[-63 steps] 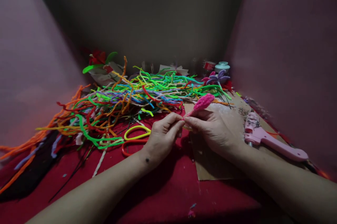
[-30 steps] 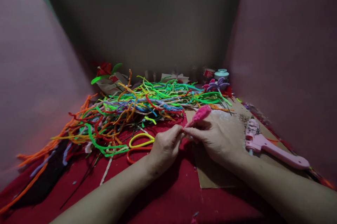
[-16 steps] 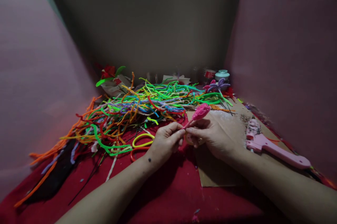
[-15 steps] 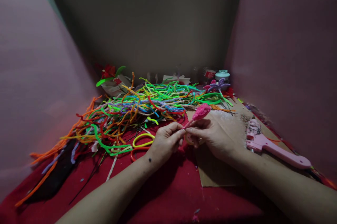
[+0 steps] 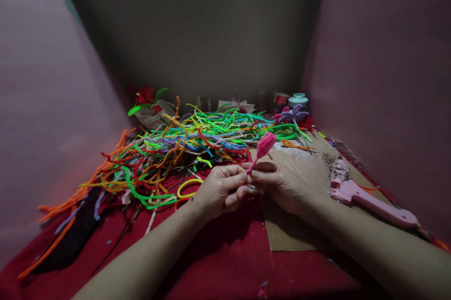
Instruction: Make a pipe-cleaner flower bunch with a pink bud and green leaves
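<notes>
A pink pipe-cleaner bud (image 5: 265,144) on a thin stem stands tilted up between my two hands. My left hand (image 5: 218,189) pinches the stem from the left with thumb and fingers. My right hand (image 5: 282,185) pinches it from the right, fingertips meeting the left hand's. Both hands hover over the red cloth (image 5: 225,262) at the near edge of a brown cardboard sheet (image 5: 292,234). What lies under the fingers is hidden.
A big heap of coloured pipe cleaners (image 5: 169,149) spreads left and behind the hands. Yellow and orange scissor handles (image 5: 186,188) lie just left of my left hand. A pink glue gun (image 5: 366,194) lies at right. Finished flowers (image 5: 292,114) and small jars (image 5: 298,100) stand at the back.
The pink bud has swung more upright and slightly left. My left hand has curled tighter on the stem and both hands have dropped a little toward the cloth.
</notes>
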